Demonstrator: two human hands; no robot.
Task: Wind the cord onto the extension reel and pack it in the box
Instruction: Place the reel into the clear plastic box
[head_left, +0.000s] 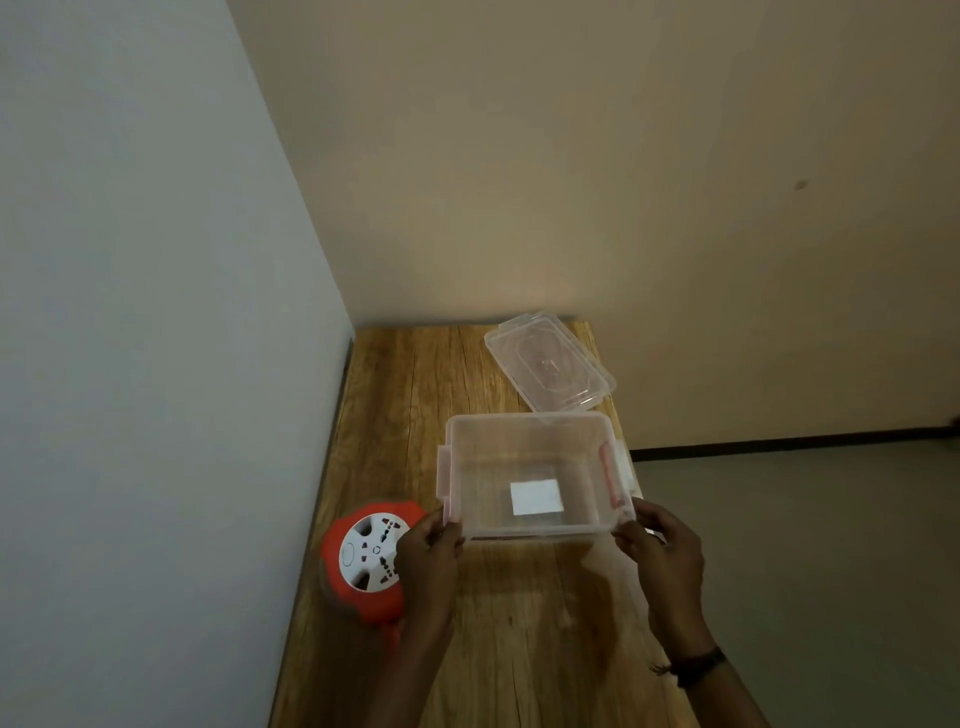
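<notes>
Extension reel (363, 558) flat on table (395, 395) at left, cord seemingly wound in, just beside left hand (428, 551). Left hand pinching box (535, 473) at near-left corner; right hand (662, 551) pinching near-right corner. Box open, empty. Lid (548, 361) beyond, overhanging table edge. Risk: nudging box rightward could knock lid off.
</notes>
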